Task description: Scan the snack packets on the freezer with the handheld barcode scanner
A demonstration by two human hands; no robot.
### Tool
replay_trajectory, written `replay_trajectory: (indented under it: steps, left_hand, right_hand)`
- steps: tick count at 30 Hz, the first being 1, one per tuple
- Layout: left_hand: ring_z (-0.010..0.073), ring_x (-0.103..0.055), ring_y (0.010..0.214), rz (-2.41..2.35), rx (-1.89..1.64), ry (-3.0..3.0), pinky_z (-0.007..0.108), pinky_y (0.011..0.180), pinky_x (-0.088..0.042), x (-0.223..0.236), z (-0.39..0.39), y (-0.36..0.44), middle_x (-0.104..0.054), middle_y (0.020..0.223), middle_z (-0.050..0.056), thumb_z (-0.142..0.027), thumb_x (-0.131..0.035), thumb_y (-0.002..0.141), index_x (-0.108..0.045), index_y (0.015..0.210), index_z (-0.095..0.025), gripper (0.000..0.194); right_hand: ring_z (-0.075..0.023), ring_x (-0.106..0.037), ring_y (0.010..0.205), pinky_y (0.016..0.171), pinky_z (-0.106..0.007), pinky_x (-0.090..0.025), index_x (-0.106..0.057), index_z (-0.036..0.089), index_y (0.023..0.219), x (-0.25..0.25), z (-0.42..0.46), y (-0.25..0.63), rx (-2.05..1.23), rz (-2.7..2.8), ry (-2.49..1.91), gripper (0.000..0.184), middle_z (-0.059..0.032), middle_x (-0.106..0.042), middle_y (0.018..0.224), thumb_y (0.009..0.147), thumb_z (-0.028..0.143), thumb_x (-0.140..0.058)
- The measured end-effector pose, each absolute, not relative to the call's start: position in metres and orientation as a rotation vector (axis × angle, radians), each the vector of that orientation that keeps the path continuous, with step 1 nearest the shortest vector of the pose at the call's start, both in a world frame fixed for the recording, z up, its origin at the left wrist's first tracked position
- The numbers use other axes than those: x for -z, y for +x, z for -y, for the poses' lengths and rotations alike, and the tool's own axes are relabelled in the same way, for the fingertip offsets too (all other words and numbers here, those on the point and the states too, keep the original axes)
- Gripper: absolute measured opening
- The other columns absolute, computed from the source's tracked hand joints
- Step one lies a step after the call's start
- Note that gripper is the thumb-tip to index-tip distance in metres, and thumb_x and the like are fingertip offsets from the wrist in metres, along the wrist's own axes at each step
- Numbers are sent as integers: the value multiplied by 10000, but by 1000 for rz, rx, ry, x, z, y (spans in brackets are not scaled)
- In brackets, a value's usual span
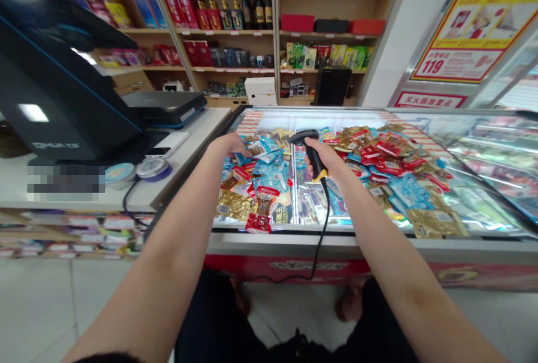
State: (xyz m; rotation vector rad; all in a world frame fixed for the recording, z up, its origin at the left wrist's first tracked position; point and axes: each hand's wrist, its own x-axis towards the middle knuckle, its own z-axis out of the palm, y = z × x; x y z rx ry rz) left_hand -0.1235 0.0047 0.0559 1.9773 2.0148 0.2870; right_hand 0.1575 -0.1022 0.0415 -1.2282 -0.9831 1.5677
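My right hand [321,156] is wrapped round the handle of a black and yellow barcode scanner [313,156]. The scanner's head points left, and its black cable hangs down over the front of the glass-topped freezer [336,240]. Over the left pile, my left hand [232,143] has its fingers bent down and closed on a blue and brown snack packet [254,150]; the thumb is hidden. Blue, red and gold packets [269,170] lie loosely around that hand. To the right of the scanner, a larger heap of similar packets [378,153] covers the glass.
A counter [185,144] on the left holds a black checkout machine [71,88], a scale plate [163,106], a phone [162,147] and two round tubs [153,168]. Shelves [235,32] with bottles and boxes stand behind the freezer. The scanner cable [325,223] loops down near my legs.
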Motion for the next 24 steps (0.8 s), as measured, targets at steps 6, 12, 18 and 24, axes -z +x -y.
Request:
replay_trajectory:
  steps: [6,12,18,24]
  left_hand:
    - [209,-687,806,-2026,-427,1982,217,674,-484,-58,0,-106,-696,665,4,-316,-821,569,-715,617,-222,150]
    - [200,-665,820,-1883,-656,2052,236,723,-488,-64,7,-78,-729,746,10,-271,-715,683,-739,722,-215,72]
    - [214,-675,884,-1820,-765,2233,290,844,-496,-43,12,-37,-750,931,61,-233,-662,774,-750,912,-195,169]
    - [206,-693,825,-1639,-531,2256,254,751,-492,-30,23,-20,-753,874,48,-121,-747,656,-734,959,-170,307]
  right_hand:
    - [-121,-509,357,333,-217,-425,-545,201,849,-42,103,164,-1577,977,-1191,319,18,-571,508,992,487,-554]
    - [-118,-500,348,322,-222,-422,-538,195,783,-48,106,169,-1531,960,-1149,378,10,-566,499,980,517,-565]
    - [-123,-512,354,335,-223,-430,-549,199,779,-52,106,175,-1495,953,-1150,367,2,-572,499,1002,491,-531]
    - [-120,-506,355,340,-222,-426,-552,205,812,-52,108,174,-1478,932,-1151,362,6,-566,507,983,524,-564]
